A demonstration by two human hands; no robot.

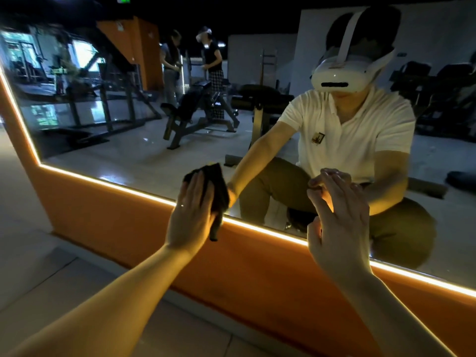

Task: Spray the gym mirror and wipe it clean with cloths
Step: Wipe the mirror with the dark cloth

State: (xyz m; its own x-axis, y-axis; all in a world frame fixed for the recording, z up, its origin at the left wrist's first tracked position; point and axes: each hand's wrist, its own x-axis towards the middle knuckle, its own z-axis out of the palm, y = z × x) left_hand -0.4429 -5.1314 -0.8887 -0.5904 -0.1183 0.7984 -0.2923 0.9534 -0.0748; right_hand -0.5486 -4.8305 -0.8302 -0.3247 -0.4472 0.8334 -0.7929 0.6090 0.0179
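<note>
The gym mirror point(144, 150) fills the wall ahead, edged by a glowing light strip in an orange frame. My left hand point(190, 215) presses a dark cloth point(216, 186) flat against the glass near the mirror's lower edge; a tail of the cloth hangs down over the light strip. My right hand point(337, 217) rests with spread fingers on the glass to the right and holds nothing. No spray bottle is in view.
The orange wall panel point(257, 269) runs below the mirror down to a pale tiled floor point(46, 266). The glass reflects a crouching person in a headset, weight benches, racks and two people standing far back.
</note>
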